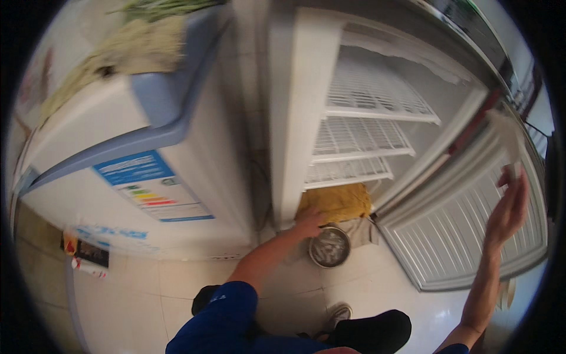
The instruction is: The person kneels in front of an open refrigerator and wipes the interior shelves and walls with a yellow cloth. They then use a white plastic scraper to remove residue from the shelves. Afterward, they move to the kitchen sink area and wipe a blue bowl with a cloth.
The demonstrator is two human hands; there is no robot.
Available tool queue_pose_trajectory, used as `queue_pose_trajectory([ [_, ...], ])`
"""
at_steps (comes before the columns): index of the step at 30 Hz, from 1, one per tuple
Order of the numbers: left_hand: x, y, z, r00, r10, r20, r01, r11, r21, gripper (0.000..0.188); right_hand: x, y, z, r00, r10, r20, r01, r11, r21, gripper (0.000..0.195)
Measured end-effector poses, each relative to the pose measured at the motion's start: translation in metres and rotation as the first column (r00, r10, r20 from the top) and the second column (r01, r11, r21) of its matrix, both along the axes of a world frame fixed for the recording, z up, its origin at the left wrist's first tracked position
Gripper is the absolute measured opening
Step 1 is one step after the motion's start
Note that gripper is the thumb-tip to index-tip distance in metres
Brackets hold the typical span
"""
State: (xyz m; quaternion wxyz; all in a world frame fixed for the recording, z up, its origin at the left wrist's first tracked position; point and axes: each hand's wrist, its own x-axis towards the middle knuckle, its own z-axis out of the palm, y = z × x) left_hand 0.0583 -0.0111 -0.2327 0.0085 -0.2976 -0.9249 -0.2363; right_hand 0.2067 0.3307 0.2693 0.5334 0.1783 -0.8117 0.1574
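Observation:
An upright fridge or freezer with white wire shelves [367,152] stands open before me, frost along its upper inside. My left hand [311,221] rests at the left end of a yellow-brown cloth [338,202] at the bottom of the cabinet; whether its fingers grip the cloth is blurred. Just below that hand, a round metal pan [329,247] with whitish pieces or water in it is on the tiled floor. My right hand [510,208] is raised in front of the ribbed inner side of the open door [464,230], its fingers closed on a pale, motion-blurred tool or cloth [508,132].
A white chest freezer [177,199] with a blue-grey rim is close on the left, a beige cloth [146,48] and green vegetables [163,9] on top. Small packets [90,254] lie by its base. A grey cloth [365,231] is on the floor behind the pan.

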Motion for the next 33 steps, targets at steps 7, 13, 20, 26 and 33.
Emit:
queue_pose_trajectory([
  [7, 0.014, 0.031, 0.018, 0.945, -0.221, 0.239, 0.245, 0.967, -0.071, 0.062, -0.024, -0.253, 0.016, 0.602, 0.798, 0.026, -0.764, 0.585, -0.273, 0.025],
  [13, 0.023, 0.023, 0.05, 0.904, -0.398, 0.157, 0.417, 0.902, -0.115, 0.06, -0.017, -0.35, 0.08, 0.563, 0.816, -0.13, -0.8, 0.578, 0.161, 0.024],
  [20, 0.047, 0.002, 0.1, 0.858, -0.419, 0.297, 0.407, 0.907, 0.104, 0.067, -0.032, -0.429, 0.176, 0.769, 0.61, 0.193, -0.639, 0.728, 0.247, 0.024],
  [26, 0.06, -0.032, 0.057, 0.914, -0.401, 0.069, 0.376, 0.897, 0.232, 0.061, -0.039, -0.426, 0.152, 0.587, 0.761, 0.276, -0.804, 0.589, 0.085, 0.032],
  [33, 0.072, -0.013, 0.078, 0.785, -0.565, 0.255, 0.473, 0.812, 0.343, 0.058, -0.023, -0.344, 0.02, 0.574, 0.818, 0.035, -0.816, 0.575, -0.055, 0.031],
])
